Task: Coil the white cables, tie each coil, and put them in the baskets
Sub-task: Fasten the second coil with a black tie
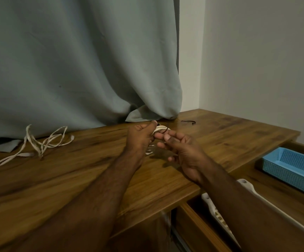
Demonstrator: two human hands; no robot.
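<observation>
A coiled white cable (pixel 160 128) is held just above the wooden table (pixel 93 170). My left hand (pixel 140 139) grips the coil, whose lower loops show below the fingers. My right hand (pixel 178 151) pinches the coil's top, where a thin black tie (pixel 165 131) loops round it. A second white cable (pixel 38 144) lies loose and tangled on the table at the left. A blue basket (pixel 291 170) sits low at the right, and a white basket (pixel 249 188) lies below my right forearm, partly hidden.
Another black tie (pixel 187 122) lies on the table behind the hands. A grey-green curtain (pixel 74 70) hangs down onto the table's back edge. A white wall stands at the right. An open drawer front shows under the table's near right edge.
</observation>
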